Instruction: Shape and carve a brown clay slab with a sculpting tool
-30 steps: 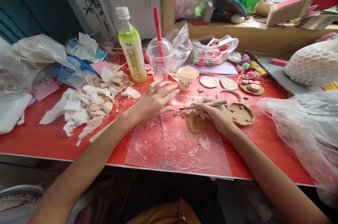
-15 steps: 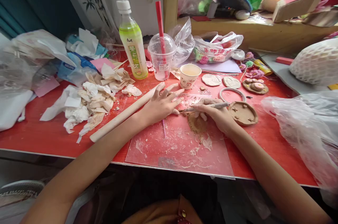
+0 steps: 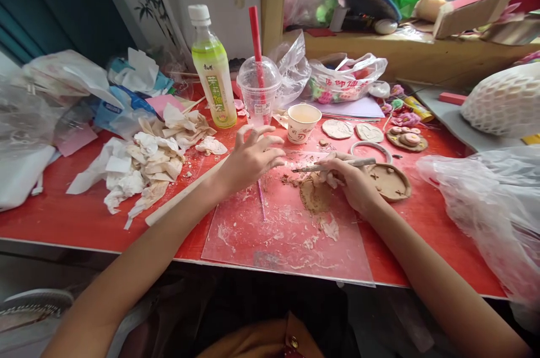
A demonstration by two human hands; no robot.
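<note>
My right hand (image 3: 343, 175) is closed around a slim grey clay-modelling tool (image 3: 358, 162), its tip pointing left over crumbs of clay. Beneath that hand lies a flattened brown clay piece (image 3: 315, 196), partly hidden, on a clear plastic sheet (image 3: 240, 243). My left hand (image 3: 253, 155) hovers above the sheet's upper left with fingers spread and nothing in them. Under the left forearm a wooden rolling pin (image 3: 181, 192) is partly covered. A thin purple stick (image 3: 261, 200) rests on the sheet. Right of my right hand sits a round clay dish (image 3: 392, 182) with small marks.
A paper cup (image 3: 304, 122), a lidded plastic cup (image 3: 258, 91) with red straw and a green tea bottle (image 3: 214, 74) stand behind. Crumpled tissues (image 3: 143, 164) lie left, a clear plastic bag (image 3: 485, 195) right. Clay discs (image 3: 337, 128) and a ring (image 3: 371, 146) are at back right.
My left hand has lifted off the sheet and moved slightly left, uncovering clay crumbs. The tool in my right hand has shifted slightly right.
</note>
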